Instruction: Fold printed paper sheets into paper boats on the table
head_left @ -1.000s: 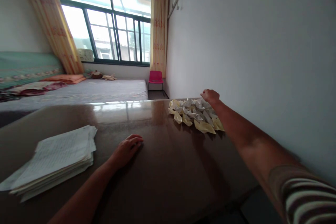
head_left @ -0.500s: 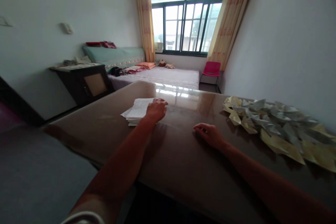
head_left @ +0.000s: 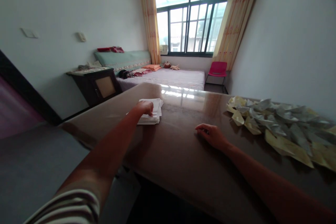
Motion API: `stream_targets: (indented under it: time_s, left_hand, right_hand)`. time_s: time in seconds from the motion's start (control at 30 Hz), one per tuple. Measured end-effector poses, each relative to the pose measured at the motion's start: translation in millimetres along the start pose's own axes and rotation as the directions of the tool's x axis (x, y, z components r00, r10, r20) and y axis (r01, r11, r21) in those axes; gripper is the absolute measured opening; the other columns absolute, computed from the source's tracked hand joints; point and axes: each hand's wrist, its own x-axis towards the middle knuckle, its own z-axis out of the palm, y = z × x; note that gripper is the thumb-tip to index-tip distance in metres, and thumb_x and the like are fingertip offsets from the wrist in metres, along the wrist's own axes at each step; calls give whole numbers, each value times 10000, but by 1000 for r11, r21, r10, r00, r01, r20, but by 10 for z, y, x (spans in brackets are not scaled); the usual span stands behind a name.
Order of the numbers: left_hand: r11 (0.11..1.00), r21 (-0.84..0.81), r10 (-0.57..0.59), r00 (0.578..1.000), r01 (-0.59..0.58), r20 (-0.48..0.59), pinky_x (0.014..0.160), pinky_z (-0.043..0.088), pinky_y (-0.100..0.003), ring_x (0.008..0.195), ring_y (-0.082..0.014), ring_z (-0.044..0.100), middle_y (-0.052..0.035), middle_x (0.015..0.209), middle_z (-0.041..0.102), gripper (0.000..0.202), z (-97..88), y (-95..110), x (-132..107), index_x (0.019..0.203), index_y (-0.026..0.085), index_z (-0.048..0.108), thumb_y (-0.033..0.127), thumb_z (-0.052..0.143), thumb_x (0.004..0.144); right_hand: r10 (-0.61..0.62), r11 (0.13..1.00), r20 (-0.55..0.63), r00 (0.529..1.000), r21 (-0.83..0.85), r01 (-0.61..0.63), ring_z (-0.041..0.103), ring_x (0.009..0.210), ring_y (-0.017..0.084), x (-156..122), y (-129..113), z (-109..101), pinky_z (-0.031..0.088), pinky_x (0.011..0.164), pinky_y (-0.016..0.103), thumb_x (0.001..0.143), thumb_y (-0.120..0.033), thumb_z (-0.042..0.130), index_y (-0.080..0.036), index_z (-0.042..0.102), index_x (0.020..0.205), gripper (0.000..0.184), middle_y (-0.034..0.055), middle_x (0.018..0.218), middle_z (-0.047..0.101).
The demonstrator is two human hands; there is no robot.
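A stack of white paper sheets (head_left: 156, 112), with what looks like writing on them, lies on the glossy brown table (head_left: 168, 150). My left hand (head_left: 145, 107) is on top of the stack, fingers curled down and pressed against the paper; the fingertips are partly hidden. A bit of a sheet juts out to the left behind my wrist. My right hand (head_left: 212, 135) rests on its side on the tabletop, loosely curled, with nothing visible in it. Right of it sits a heap of folded paper pieces (head_left: 273, 119), yellowish and grey, with pointed ends.
Beyond the table stand a bed (head_left: 181, 77) and a pink chair (head_left: 217, 69) below the window (head_left: 191, 28). At the left is a dark cabinet (head_left: 90, 87). A white wall (head_left: 288, 42) runs along the right side.
My left hand has moved left from the stack's right edge onto its top, and the sheets look more evenly lined up. My right hand stays in place. The view has turned slightly left.
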Motion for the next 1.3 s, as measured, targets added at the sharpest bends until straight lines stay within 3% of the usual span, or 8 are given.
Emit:
stream_targets:
  time_s: [0.2, 0.43, 0.67, 0.83, 1.0, 1.3]
  left_hand:
    - [995, 50, -86, 992, 82, 87, 852, 520, -408, 1036, -223, 587, -82, 1195, 572, 345, -29, 71, -53, 1190, 168, 552, 344, 575, 894]
    - [997, -27, -62, 969, 70, 241, 846, 524, -423, 1014, -222, 593, -86, 1187, 576, 354, -104, 38, -160, 1191, 149, 549, 353, 559, 902]
    - [997, 0, -80, 975, 82, 209, 851, 521, -417, 1028, -226, 589, -83, 1193, 573, 350, -55, 41, -105, 1190, 157, 551, 350, 566, 898]
    - [997, -3, -73, 957, 77, 280, 848, 523, -422, 1017, -228, 592, -82, 1184, 577, 354, -93, 74, -100, 1185, 148, 553, 357, 561, 900]
    - [999, 5, -52, 957, 52, 285, 849, 523, -424, 1019, -224, 591, -85, 1190, 574, 355, -105, 106, -133, 1192, 150, 548, 352, 560, 901]
    - [999, 33, -35, 986, 30, 166, 859, 518, -397, 1031, -222, 586, -80, 1198, 575, 316, -56, 182, -103, 1163, 172, 573, 349, 560, 902]
  right_hand:
    - [-31, 999, 6, 1000, -12, 31, 613, 689, 163, -9, 18, -7, 459, 670, 275, 850, -341, 514, -220, 697, 951, 241, 18, 839, 717]
    - [-68, 997, -5, 998, -25, 68, 619, 697, 164, -24, 2, -13, 472, 691, 281, 849, -323, 496, -213, 698, 937, 247, 28, 851, 717]
    - [-73, 997, 7, 997, -28, 73, 620, 718, 171, -25, 23, -7, 476, 699, 292, 850, -306, 493, -217, 690, 948, 238, 28, 886, 716]
    - [-77, 997, 7, 997, -24, 77, 623, 727, 169, -31, 43, 3, 469, 695, 288, 852, -296, 497, -215, 688, 952, 230, 26, 892, 712]
    - [-79, 997, 17, 997, -13, 79, 627, 752, 167, -31, 52, -3, 467, 710, 284, 859, -294, 496, -213, 685, 960, 228, 25, 908, 710]
    - [-71, 997, 12, 997, -26, 72, 617, 726, 168, -44, 6, -25, 470, 698, 290, 853, -301, 494, -214, 689, 952, 236, 34, 892, 711]
